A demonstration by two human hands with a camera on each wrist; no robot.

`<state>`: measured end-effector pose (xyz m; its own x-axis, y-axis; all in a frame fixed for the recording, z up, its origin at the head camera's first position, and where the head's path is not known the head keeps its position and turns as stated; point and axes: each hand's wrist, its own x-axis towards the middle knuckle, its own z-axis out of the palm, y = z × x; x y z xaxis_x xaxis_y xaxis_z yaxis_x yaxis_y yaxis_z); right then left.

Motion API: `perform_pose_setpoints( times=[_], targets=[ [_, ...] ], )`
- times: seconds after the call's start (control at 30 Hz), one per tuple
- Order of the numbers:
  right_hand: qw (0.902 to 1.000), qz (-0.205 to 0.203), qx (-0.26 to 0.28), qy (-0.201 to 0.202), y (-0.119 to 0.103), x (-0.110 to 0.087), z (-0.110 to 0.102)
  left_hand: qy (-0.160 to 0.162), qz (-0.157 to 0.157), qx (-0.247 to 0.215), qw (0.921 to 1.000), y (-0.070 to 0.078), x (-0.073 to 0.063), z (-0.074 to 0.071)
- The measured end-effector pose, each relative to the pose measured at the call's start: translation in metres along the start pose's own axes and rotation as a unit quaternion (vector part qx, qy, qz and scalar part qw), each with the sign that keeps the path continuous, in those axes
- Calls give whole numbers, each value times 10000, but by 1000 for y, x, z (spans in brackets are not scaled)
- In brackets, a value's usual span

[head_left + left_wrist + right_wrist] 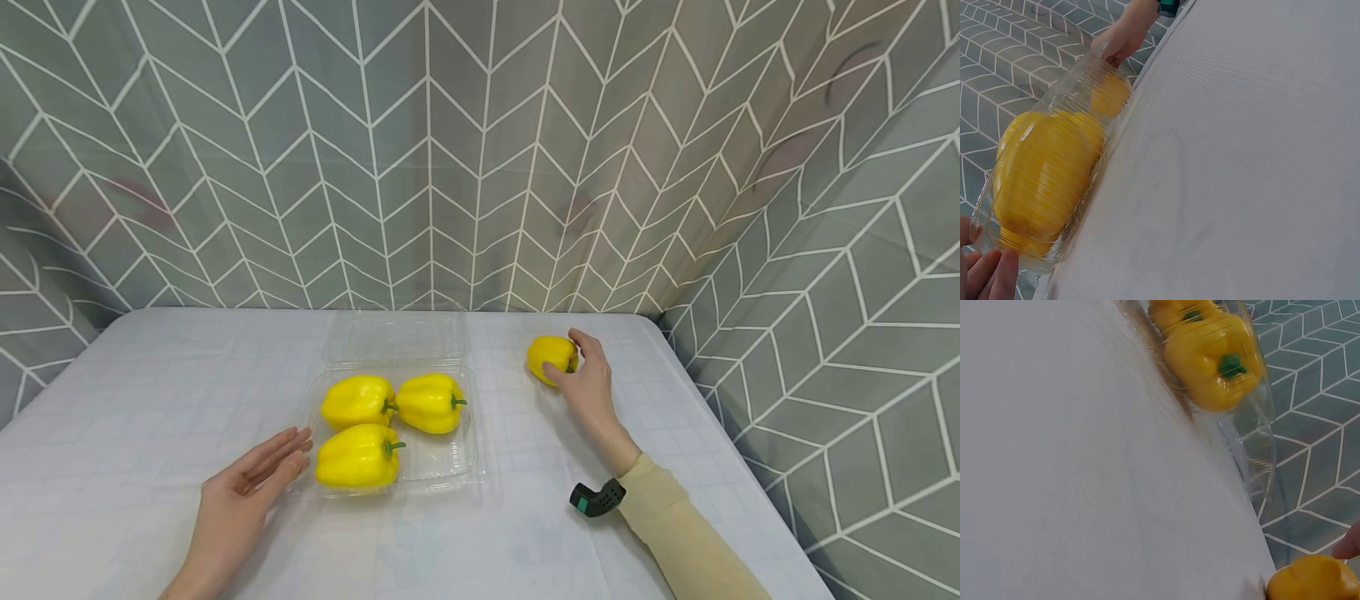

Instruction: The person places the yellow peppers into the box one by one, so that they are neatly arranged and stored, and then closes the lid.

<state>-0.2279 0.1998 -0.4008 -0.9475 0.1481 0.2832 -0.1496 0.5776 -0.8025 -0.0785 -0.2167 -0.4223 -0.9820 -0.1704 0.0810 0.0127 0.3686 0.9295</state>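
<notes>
A clear plastic clamshell box (pixel 442 467) lies on the table with its lid (pixel 397 337) folded back. Inside its base sit three yellow bell peppers with green stems, one at back left (pixel 356 398), another at back right (pixel 431 402) and the third at front left (pixel 358 457). My left hand (pixel 243 492) is beside the box's left side, fingers extended, fingertips (pixel 1007 265) right at its corner in the left wrist view. Right of the box, my right hand (pixel 592 392) holds a fourth yellow pepper (pixel 542 354), thumb at its front and fingers around the far side.
A pale cloth (pixel 517 517) covers the table. Patterned grey curtains (pixel 450 167) hang close behind the back edge, and another curtain (pixel 862 350) runs along the right side. A black wrist device (pixel 597 498) sits at the right cuff.
</notes>
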Motion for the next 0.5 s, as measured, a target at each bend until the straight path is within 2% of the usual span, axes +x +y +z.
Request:
perform_pose_setpoints(
  times=[0.23,0.5],
  targets=[
    [9996,164,-220,-85,3,0,3,-4,43,-10,10000,0,0,0],
    [9996,155,-204,-104,6,0,5,7,90,-41,10000,1,-1,0]
  ],
)
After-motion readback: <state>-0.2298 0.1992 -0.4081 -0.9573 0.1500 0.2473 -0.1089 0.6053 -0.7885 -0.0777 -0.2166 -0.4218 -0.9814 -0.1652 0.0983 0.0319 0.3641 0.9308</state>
